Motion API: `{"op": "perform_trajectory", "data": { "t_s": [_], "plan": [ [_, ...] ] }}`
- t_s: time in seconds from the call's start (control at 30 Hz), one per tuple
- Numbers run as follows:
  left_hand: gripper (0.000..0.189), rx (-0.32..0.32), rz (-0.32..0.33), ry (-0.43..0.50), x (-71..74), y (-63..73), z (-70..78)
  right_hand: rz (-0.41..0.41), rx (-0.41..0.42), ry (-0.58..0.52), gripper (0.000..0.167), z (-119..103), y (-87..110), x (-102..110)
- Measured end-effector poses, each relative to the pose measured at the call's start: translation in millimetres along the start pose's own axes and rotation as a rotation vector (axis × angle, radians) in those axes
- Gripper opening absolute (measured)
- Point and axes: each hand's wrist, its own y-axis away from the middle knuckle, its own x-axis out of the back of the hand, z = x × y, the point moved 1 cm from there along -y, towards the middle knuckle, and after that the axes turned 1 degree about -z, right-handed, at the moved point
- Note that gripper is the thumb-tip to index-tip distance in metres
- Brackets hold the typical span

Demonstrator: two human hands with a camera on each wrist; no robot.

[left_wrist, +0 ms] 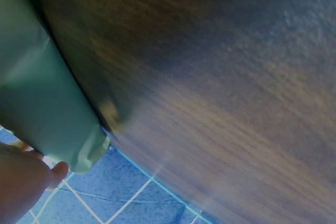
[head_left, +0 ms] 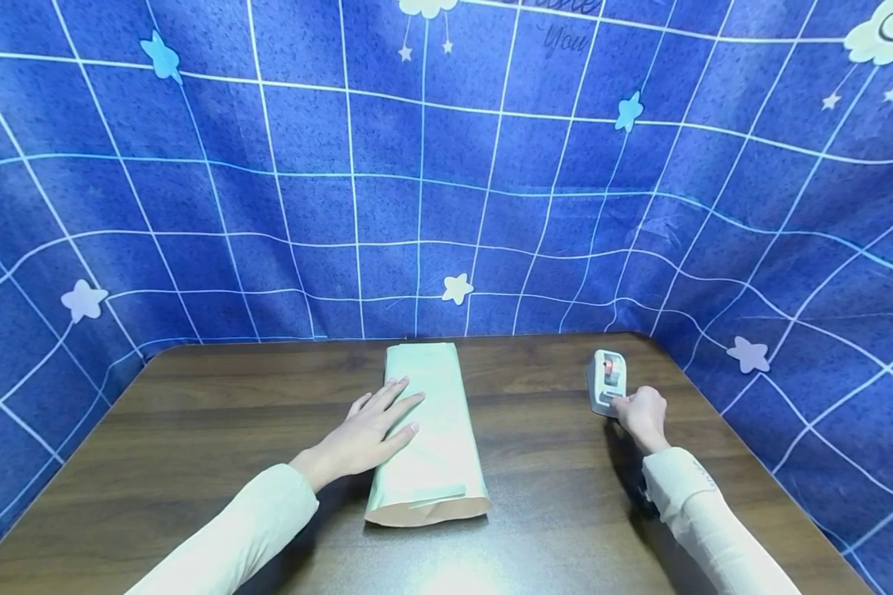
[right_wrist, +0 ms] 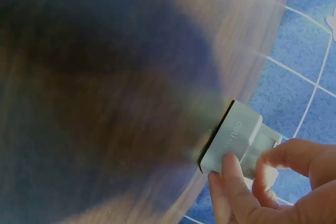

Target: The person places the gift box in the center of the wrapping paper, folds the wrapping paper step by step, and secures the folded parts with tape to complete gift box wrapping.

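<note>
A pale green paper package [head_left: 435,446], long and flattened, lies on the table with its beige-lined near end showing. Across its left side rests my left hand [head_left: 368,430], palm down with fingers spread. In the left wrist view the package's green side [left_wrist: 47,93] appears, with part of that hand [left_wrist: 31,177] at the lower left. At the right, a light grey tape dispenser [head_left: 599,384] with a red-centred roll stands on the table. My right hand [head_left: 643,416] grips its near end. Its thumb and index finger close together at the dispenser's edge [right_wrist: 254,148], other fingers against the face marked "deli".
The brown wooden table [head_left: 231,413] ends at the back and sides against a blue curtain [head_left: 305,207] with white grid lines, stars and clouds. Table surface lies between the package and the dispenser, which stands near the right edge.
</note>
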Motion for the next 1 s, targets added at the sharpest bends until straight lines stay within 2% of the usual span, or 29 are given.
{"op": "perform_trajectory", "data": {
  "t_s": [0.23,0.43,0.53,0.6,0.7,0.83,0.93,1.0],
  "plan": [
    [0.052,0.01,-0.006,-0.001,-0.5,0.7,-1.4,-0.092,-0.007,0.087,0.023,6,-2.0,1],
    [0.052,0.01,0.001,0.004,0.6,0.0,-0.1,-0.166,-0.027,0.141,0.024,3,-6.0,12],
    [0.052,0.011,-0.003,0.003,0.9,-0.2,0.8,-0.179,-0.059,0.156,0.025,-3,-5.9,18],
    [0.052,0.011,-0.004,-0.001,1.1,-0.2,1.2,-0.16,-0.058,0.158,0.024,-9,-4.8,20],
    [0.052,0.01,-0.005,-0.006,1.3,-0.1,1.4,-0.092,-0.001,0.142,0.019,-21,-3.9,20],
    [0.052,0.01,-0.006,-0.002,1.7,-0.1,1.7,0.001,0.147,0.031,0.015,-41,-2.2,19],
    [0.052,0.013,-0.011,0.006,2.0,0.0,1.6,0.013,0.249,-0.069,0.015,-58,0.4,15],
    [0.052,0.015,-0.015,0.007,1.9,-0.1,1.5,-0.014,0.286,-0.13,0.016,-68,3.1,11]
  ]
}}
